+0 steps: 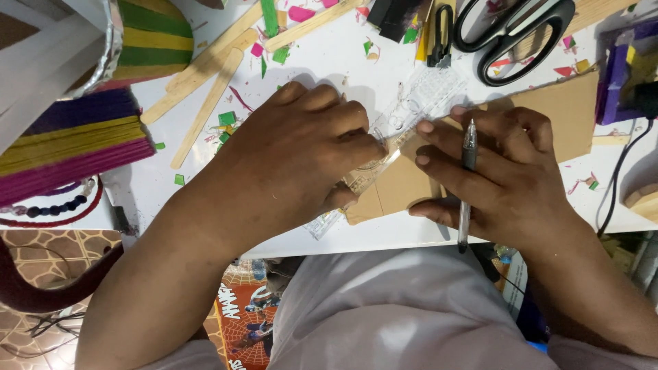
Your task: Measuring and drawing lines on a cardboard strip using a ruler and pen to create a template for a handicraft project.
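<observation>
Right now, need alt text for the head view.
Left hand presses a clear ruler onto brown cardboard on a white table; right hand holds a pen. Scissors, craft sticks and paper scraps lie behind.

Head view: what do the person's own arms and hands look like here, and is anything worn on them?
Both forearms are bare as far as the frame shows: no sleeves, gloves, watch or bracelets in view. The left hand and right hand show no rings on the visible fingers. Fingernails on the right hand are short and unpainted. Light, pale clothing covers the lap below the arms.
</observation>
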